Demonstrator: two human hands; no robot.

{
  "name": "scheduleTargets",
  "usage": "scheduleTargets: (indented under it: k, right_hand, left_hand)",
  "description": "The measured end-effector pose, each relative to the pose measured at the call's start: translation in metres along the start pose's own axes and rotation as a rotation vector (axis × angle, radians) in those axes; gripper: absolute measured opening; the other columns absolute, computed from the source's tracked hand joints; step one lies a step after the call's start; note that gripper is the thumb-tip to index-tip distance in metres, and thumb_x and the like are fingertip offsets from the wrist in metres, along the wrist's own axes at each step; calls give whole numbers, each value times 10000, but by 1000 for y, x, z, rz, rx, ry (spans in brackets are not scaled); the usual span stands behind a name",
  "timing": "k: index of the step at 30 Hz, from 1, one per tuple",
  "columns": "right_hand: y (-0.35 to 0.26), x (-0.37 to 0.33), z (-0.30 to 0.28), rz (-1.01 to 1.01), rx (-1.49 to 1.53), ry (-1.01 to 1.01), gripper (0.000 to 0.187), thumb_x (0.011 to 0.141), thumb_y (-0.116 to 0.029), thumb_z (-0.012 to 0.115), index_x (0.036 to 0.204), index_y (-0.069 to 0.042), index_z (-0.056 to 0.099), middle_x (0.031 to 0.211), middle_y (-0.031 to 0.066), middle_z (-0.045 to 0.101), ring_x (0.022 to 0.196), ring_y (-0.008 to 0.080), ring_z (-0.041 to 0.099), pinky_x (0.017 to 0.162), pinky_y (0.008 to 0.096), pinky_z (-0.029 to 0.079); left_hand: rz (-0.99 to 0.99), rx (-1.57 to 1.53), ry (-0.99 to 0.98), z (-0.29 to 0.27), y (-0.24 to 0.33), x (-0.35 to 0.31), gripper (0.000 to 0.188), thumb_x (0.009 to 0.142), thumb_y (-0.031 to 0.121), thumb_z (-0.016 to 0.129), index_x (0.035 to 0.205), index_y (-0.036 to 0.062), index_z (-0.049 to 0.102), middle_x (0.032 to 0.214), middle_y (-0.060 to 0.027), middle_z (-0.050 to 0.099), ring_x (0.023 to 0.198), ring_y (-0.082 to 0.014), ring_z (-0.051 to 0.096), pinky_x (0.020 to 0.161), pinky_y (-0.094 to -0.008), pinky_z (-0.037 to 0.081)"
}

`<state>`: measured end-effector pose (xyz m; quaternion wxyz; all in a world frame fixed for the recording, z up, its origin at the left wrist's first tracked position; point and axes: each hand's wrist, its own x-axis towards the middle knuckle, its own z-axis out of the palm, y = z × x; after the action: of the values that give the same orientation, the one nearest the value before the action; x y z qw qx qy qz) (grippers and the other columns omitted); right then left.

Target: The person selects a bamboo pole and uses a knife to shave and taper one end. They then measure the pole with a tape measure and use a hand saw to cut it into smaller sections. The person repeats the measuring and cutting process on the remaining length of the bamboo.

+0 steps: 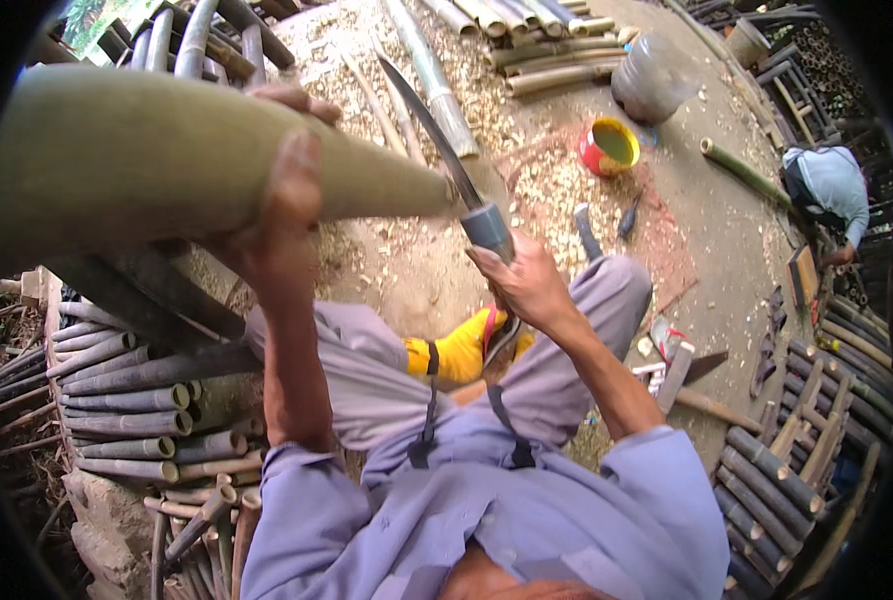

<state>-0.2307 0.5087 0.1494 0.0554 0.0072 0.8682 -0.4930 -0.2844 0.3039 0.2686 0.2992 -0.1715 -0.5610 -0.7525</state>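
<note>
A thick green bamboo pole [136,150] reaches from the left edge toward the middle, its narrow-looking end near the blade. My left hand [281,205] grips the pole from below near that end, slightly blurred, with fingertips showing over its far side. In my right hand [531,285] is a long curved knife [436,135], held by its grey, pipe-like handle. The blade points up and away, right beside the pole's end; whether they touch I cannot tell.
Wood chips [556,215] litter the ground. Ahead stand a red and yellow bucket [609,148] and a cloudy plastic container [654,78]. Bamboo stacks [126,400] lie at left, with more poles [766,490] at right. A saw [701,368] lies by my knee. Another person [828,190] bends at far right.
</note>
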Motion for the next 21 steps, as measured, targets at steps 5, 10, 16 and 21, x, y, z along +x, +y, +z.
scheduleTargets:
  k: [5,10,16,21]
  right_hand:
    - [-77,-19,-33,-264,447,82,400,917,-278,606,1170,3,476,730,44,583,556,90,549,471,214,422]
    - [-58,-8,-21,-481,353,266,391,863,-252,653,1110,8,497,723,132,573,611,225,589,546,319,469]
    - [-22,-16,-24,-50,125,12,365,877,-303,645,1028,5,522,743,155,617,591,210,616,550,323,484]
    - [-100,-19,-49,-637,567,420,368,943,-294,544,1143,1,452,733,38,548,574,135,547,498,266,458]
  left_hand:
    - [-21,31,-21,-20,-4,0,474,800,60,527,1237,-30,368,1054,-163,542,971,-285,567,935,-432,414]
    - [-24,-10,-7,4,-3,8,458,808,68,523,1232,-24,376,1058,-149,539,981,-270,563,928,-428,415]
    - [12,-10,-14,3,-11,-3,463,805,68,530,1230,-30,375,1054,-144,537,989,-262,564,935,-415,412]
    - [31,-90,-30,5,-14,6,519,764,-30,555,1235,-63,339,989,-167,580,878,-259,611,848,-387,482]
